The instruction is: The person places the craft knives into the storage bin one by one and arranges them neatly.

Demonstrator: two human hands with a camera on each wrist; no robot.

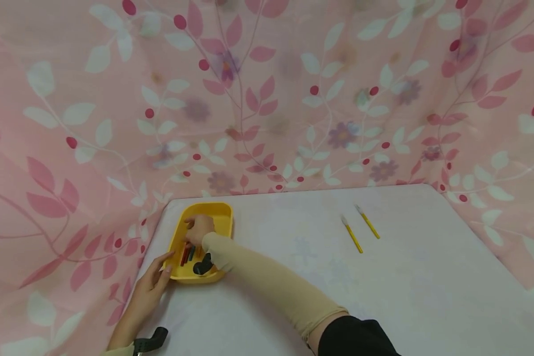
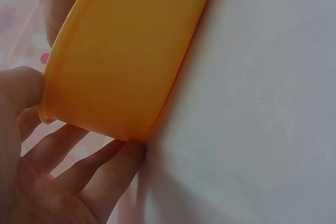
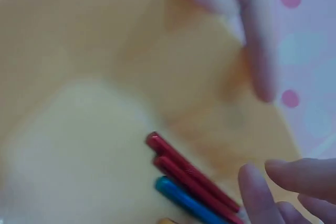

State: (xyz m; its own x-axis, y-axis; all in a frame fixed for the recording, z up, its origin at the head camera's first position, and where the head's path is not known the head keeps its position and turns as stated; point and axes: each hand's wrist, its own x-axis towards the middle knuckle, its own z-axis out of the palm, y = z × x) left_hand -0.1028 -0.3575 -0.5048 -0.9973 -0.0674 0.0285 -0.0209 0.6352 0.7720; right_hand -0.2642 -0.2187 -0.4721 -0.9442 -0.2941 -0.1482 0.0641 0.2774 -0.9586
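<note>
The yellow tray is held by the left hand, but the red pens may be bumped if the right hand, fingers apart, is rushed.

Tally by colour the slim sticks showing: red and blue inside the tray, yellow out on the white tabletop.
Red sticks in the tray: 2
Blue stick in the tray: 1
Yellow sticks on the tabletop: 2
Total showing: 5
</note>
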